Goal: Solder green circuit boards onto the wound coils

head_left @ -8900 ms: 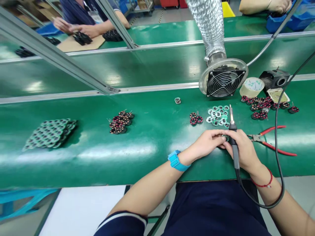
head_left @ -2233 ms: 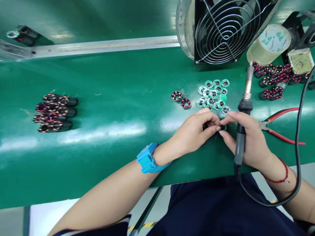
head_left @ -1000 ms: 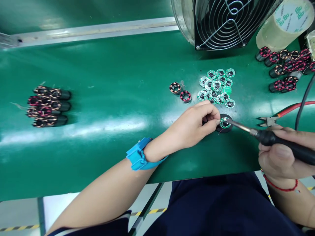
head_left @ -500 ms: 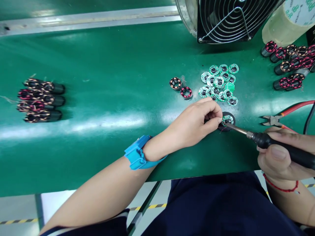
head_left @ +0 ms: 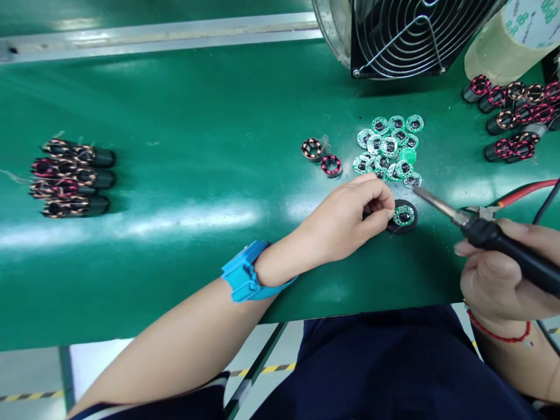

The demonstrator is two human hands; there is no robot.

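Note:
My left hand (head_left: 350,219), with a blue wrist strap (head_left: 247,271), has thumb and fingertips pinched together at the left edge of a small round circuit board (head_left: 404,216). What the fingertips hold is too small to make out. The board lies in a black round holder (head_left: 413,227), and a thin reddish wire shows at its lower left. My right hand (head_left: 503,277) grips a soldering iron (head_left: 503,242) by its black handle. Its tip points left, above and right of the board and apart from it, close to the pile of round green boards (head_left: 389,146).
Two copper-wound coils, a brown one (head_left: 312,149) and a red one (head_left: 331,165), stand left of the pile. More wound coils (head_left: 503,149) stand at right, others (head_left: 76,178) lie far left. Red-handled cutters (head_left: 520,195) lie behind the iron. A fan (head_left: 406,41) stands at the back.
The soldering iron's tip has lifted off the round board and moved up and to the right, slightly blurred. My left hand has stayed in place.

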